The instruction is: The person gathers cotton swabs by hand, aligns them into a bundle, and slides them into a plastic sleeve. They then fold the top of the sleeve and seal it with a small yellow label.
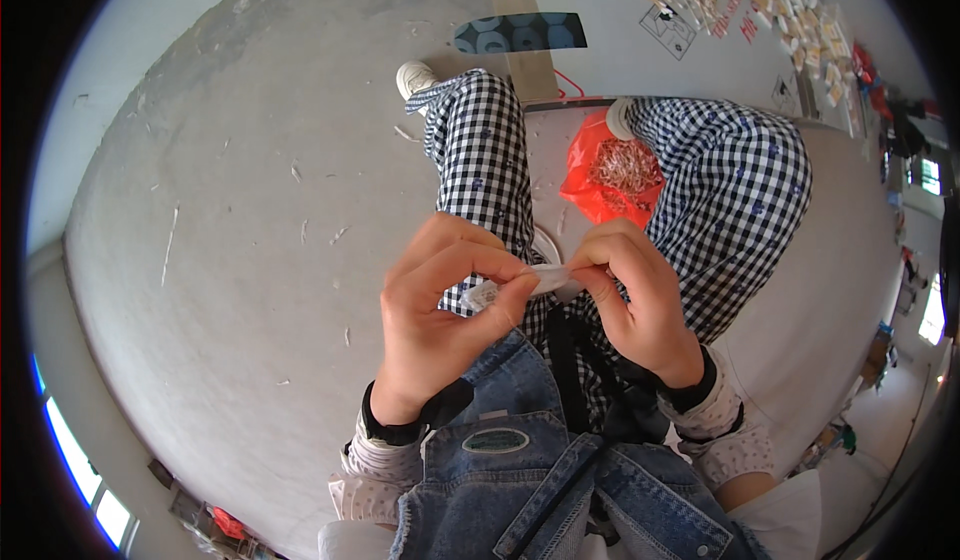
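Between my two hands, above my lap, is a small whitish strip (548, 278), bent and slightly see-through. My left hand (440, 305) pinches one end of it between thumb and forefinger. At the other end, the thumb and forefinger of my right hand (640, 305) are closed on it. A crumpled white piece (480, 296) with faint markings shows under the fingers of my left hand; whether it is joined to the strip, I cannot tell. Behind the hands, the pale rim of a round thing (546, 244) shows partly between my legs.
A red plastic bag (582, 185) holding many thin pale scraps (628, 168) stands between my feet. At the far right, several small white and tan pieces (800, 25) lie on a grey printed sheet (590, 0). A dark patterned piece (520, 34) lies ahead. Scraps dot the concrete floor (250, 290).
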